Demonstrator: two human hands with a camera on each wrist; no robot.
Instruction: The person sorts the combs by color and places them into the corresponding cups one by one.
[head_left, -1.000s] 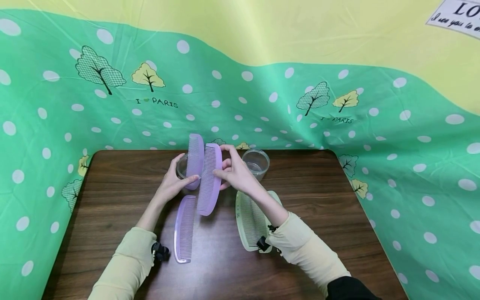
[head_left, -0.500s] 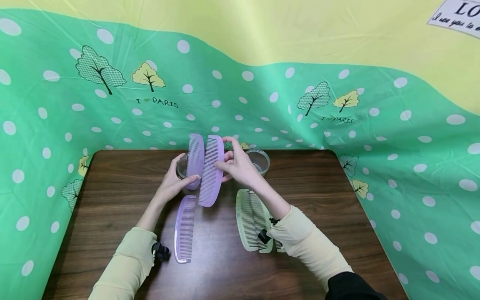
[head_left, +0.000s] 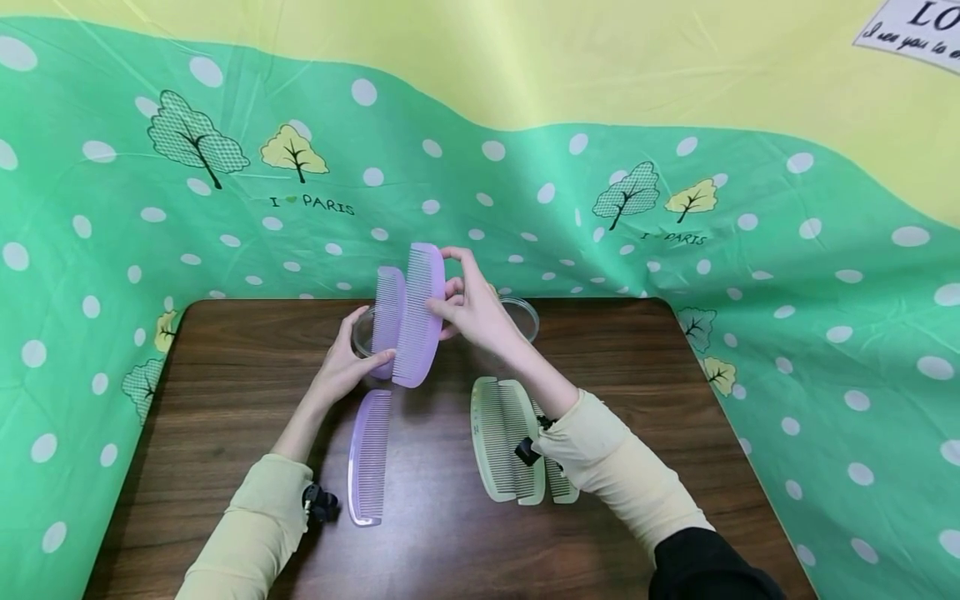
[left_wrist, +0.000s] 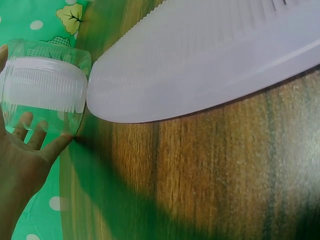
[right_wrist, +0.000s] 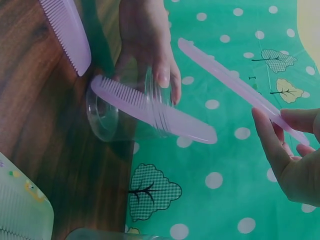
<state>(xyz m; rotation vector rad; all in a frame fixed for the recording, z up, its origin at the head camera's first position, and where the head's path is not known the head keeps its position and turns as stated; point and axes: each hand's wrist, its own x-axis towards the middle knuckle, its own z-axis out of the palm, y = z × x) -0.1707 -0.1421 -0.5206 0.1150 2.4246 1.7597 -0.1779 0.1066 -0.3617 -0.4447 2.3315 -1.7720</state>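
My left hand (head_left: 343, 371) grips a clear jar (right_wrist: 104, 120) at the back of the table, thumb on its near side. One purple comb (head_left: 386, 321) leans inside this jar, its upper end sticking out past the rim. With thumb and fingers, my right hand (head_left: 483, 321) pinches a second purple comb (head_left: 424, 312) near one end. That comb is raised and tilted; in the right wrist view it is apart from the jar. A third purple comb (head_left: 362, 458) lies on the table in front of the jar.
Several pale green combs (head_left: 491, 442) lie side by side on the brown wooden table (head_left: 645, 467), partly under my right forearm. Another clear jar (head_left: 529, 320) stands at the back, half hidden by my right hand. A green dotted cloth (head_left: 480, 200) hangs behind the table.
My right hand has lifted the purple comb upward and away from the table, toward the back. The left hand has stayed in place on the jar.
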